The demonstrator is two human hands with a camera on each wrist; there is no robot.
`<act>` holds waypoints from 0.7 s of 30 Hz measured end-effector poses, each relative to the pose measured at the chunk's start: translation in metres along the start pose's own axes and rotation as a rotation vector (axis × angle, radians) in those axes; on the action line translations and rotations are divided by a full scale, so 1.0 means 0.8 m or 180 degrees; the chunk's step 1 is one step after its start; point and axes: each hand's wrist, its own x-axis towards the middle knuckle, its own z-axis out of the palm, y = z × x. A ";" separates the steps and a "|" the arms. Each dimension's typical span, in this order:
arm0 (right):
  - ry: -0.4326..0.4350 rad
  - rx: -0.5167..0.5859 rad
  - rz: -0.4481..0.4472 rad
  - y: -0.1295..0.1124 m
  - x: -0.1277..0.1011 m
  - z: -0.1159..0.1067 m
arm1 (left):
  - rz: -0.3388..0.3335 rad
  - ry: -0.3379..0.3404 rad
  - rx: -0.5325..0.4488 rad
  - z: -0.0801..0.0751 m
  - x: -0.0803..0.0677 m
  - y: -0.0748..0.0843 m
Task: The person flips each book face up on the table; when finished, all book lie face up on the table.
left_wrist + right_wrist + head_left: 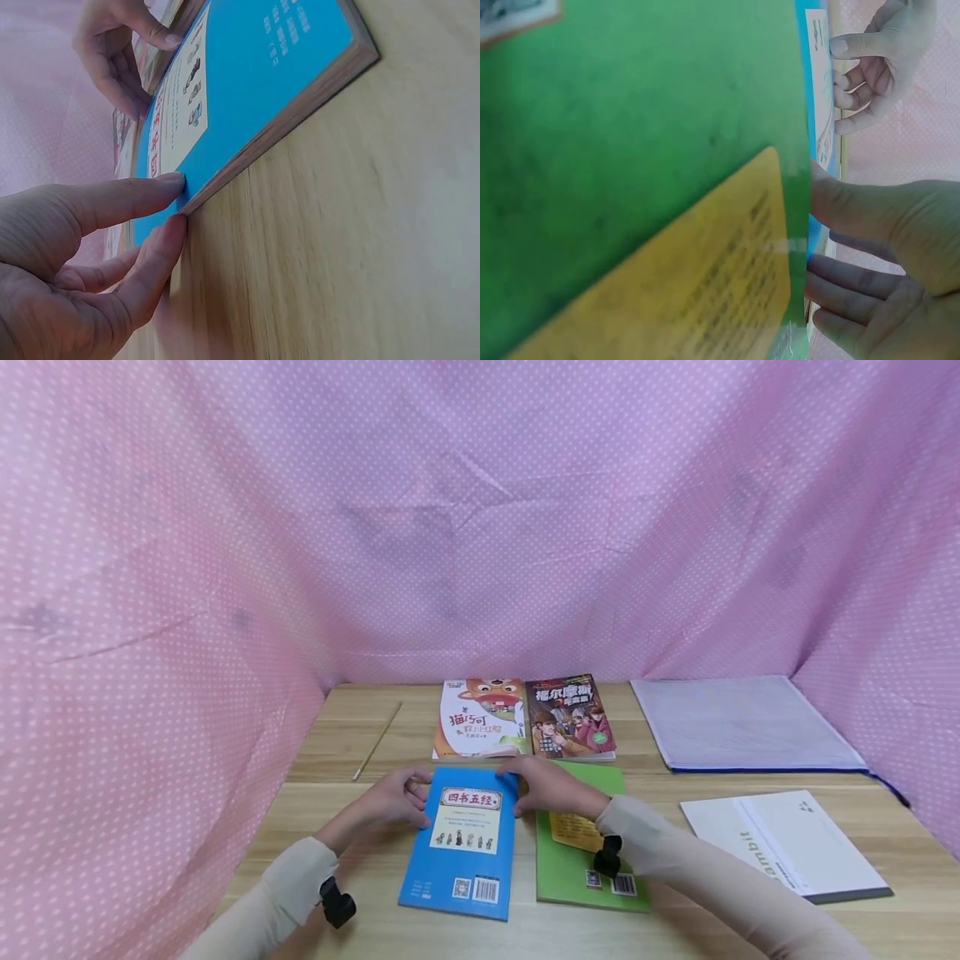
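On the tabletop [375, 877], the blue book [461, 852] is laid beside the green book [562, 864], apparently so that both its long edges can be reached. Farther up, its left edge is pinched by the partly closed left hand [396, 797] and its far right corner is gripped by the right hand [553, 787], seemingly for steadiness. Beyond, the white-covered book [480, 718] and the dark-covered book [568, 720] are placed side by side.

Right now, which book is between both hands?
The blue book, the only one between the left hand and right hand; the green book lies to its right, partly hidden by the right arm.
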 end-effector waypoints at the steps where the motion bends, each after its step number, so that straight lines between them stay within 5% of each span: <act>1: 0.0047 -0.0020 0.0033 0.000 0.000 0.001 | -0.0017 0.0009 0.0010 -0.001 0.000 0.000; 11: 0.0254 -0.0327 0.0011 -0.002 -0.003 0.000 | -0.0101 0.0031 0.0164 -0.007 -0.001 -0.002; 21: 0.0212 -0.0143 0.0056 -0.008 -0.002 0.002 | -0.0069 0.0017 0.0072 -0.005 -0.005 -0.001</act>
